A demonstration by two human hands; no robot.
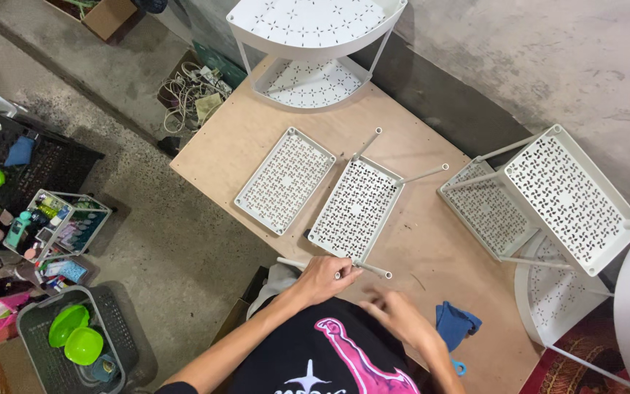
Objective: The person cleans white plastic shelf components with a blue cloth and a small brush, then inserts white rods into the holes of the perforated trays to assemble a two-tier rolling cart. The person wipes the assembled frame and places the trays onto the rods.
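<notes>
While the left hand (324, 277) pins things at the bench's near edge, these points matter:
Left hand: fingers curled and clamped on a white tube leg (292, 263) at the near corner of the middle perforated tray (356, 208)
Right hand (395, 312): blurred at 4 o'clock of the left hand, over bare bench (432, 248); whether its fingers are apart or together I cannot tell
Tray: flat at bench centre, two more tube legs sticking out at its 12 and 2 o'clock corners, a fourth at 5 o'clock
Grip advice: judged from this, hold the tube close to the corner socket and keep it in line with the socket, so it seats straight
Neighbours: bare flat tray (285, 179) just beside at 10 o'clock; assembled two-tier rack (548, 193) lying over at 3 o'clock; blue cloth (455, 322) near the right hand
Risk: likely the thin tubes skew if pushed off-axis
</notes>
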